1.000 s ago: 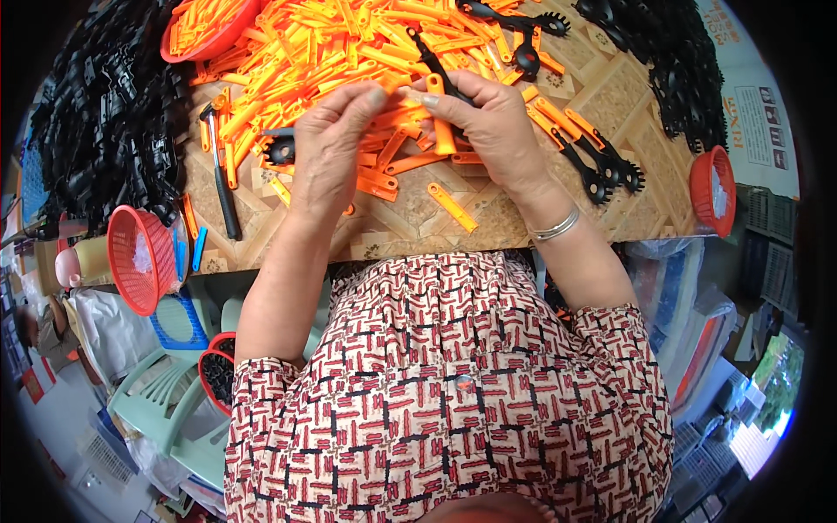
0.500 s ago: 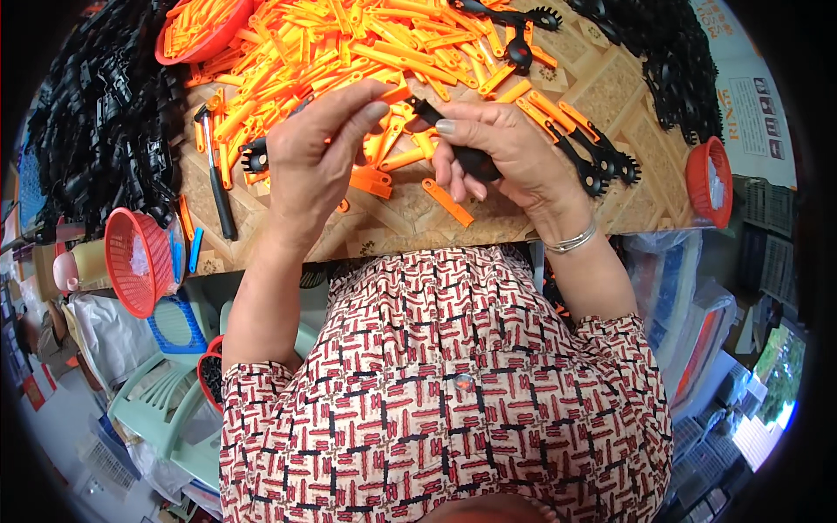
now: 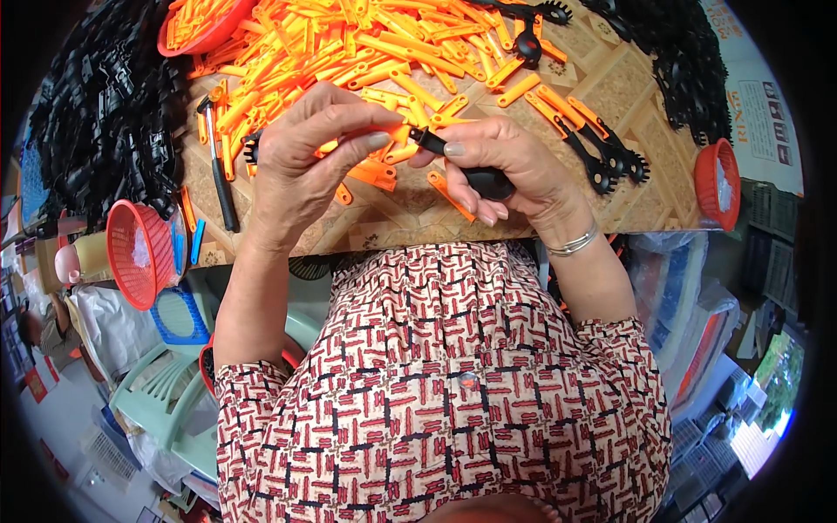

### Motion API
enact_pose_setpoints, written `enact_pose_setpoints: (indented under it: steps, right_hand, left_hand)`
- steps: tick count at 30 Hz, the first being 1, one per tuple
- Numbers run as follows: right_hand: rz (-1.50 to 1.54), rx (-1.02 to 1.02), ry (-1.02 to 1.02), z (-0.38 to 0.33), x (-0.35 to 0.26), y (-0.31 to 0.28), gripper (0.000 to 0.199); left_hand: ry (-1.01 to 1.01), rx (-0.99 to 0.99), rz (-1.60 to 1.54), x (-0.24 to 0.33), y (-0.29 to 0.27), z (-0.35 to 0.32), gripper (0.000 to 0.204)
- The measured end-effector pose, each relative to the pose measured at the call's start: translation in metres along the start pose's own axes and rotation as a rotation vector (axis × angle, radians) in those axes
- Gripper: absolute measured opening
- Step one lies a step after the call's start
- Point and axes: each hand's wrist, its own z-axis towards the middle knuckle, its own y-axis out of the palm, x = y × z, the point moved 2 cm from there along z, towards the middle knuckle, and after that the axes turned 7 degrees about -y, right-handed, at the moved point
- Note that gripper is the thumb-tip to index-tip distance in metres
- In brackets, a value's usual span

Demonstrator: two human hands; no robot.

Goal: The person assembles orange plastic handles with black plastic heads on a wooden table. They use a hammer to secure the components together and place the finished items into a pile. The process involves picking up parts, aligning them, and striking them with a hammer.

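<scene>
My left hand [image 3: 303, 166] pinches an orange plastic handle [image 3: 400, 134], mostly hidden by the fingers. My right hand [image 3: 519, 161] grips a black kitchen utensil head [image 3: 488, 182] by its neck, with the thumb on top. The stem's narrow end points left and meets the orange handle's end; whether it is inside cannot be made out. Below the hands, a loose orange handle [image 3: 451, 195] lies on the table. A black toothed piece [image 3: 252, 148] shows beside my left hand, its other end hidden.
A large heap of orange handles [image 3: 305, 65] covers the table's far middle. Black parts are piled at left [image 3: 109, 113] and right [image 3: 693, 70]. A hammer [image 3: 218, 170] lies at left. Red baskets stand at left [image 3: 131, 261] and right [image 3: 711, 187]. Assembled pasta servers [image 3: 602, 166] lie at right.
Both hands have lowered slightly toward me. The black stem's end and the orange handle have come together, where a small gap showed before.
</scene>
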Motion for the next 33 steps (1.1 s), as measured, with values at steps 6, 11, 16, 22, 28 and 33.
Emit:
enact_pose_setpoints:
  steps: [6,11,16,22,28,33]
  right_hand:
    - [-0.053,0.018,0.044,0.000,0.002,0.001,0.039]
    - [-0.038,0.011,0.049,0.001,0.002,0.002,0.039]
    - [-0.042,-0.026,0.046,0.006,-0.001,0.004,0.040]
    - [-0.060,-0.019,0.062,0.008,0.002,0.005,0.037]
    - [-0.054,-0.069,0.080,0.002,0.007,0.000,0.031]
    - [-0.910,-0.025,-0.345,-0.003,0.000,0.008,0.025]
  left_hand:
    - [0.038,-0.059,0.130,0.007,0.004,-0.001,0.024]
    - [0.061,-0.055,0.176,0.009,0.003,-0.001,0.023]
    - [0.091,-0.004,0.139,0.005,0.000,0.000,0.022]
    - [0.085,-0.034,0.218,0.005,-0.002,0.000,0.023]
    - [0.183,-0.039,0.340,0.012,0.004,-0.005,0.025]
    - [0.110,-0.032,0.405,0.003,0.012,-0.008,0.028]
